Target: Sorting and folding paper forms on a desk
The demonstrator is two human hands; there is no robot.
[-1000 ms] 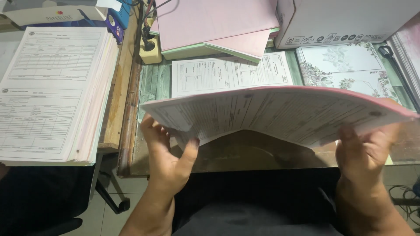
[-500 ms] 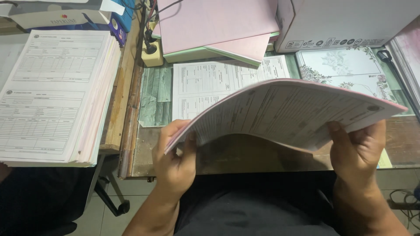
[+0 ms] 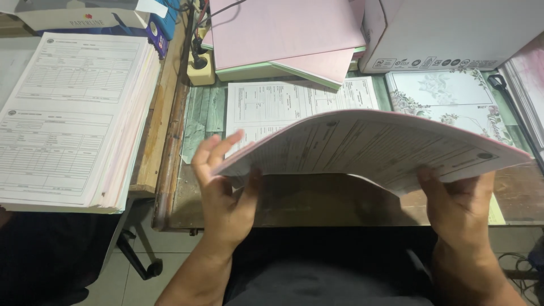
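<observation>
While both hands are raised over the near edge of the desk, the scene reads like this, nearest first:

Left hand (image 3: 225,190): palm up under the near-left corner of the bundle of printed forms (image 3: 368,144); thumb pressed against the underside, the other fingers spread apart and pointing up past the paper's left edge.

Right hand (image 3: 460,201): clamped on the near-right edge of the bundle, thumb on the underside facing the camera; the other fingers are hidden behind the paper, so their spread cannot be told.

Bundle of printed forms: held in the air between the two hands, above the near part of the desk, bowed upward in the middle; white printed face toward the camera, a pink edge showing along the far side.

Desk (image 3: 317,201): dark brown surface below the bundle, in its shadow.

Loose printed sheet (image 3: 283,105): flat on the desk beyond the bundle, partly covered by it.

Tall stack of forms (image 3: 73,119): on a separate surface to the left, well apart from the hands.

Floral cards (image 3: 447,93): far right, flat on the desk.

Pink paper pile (image 3: 283,34): far centre, apparently resting on green sheets.

White box (image 3: 453,28): far right, beside the pink pile.
</observation>
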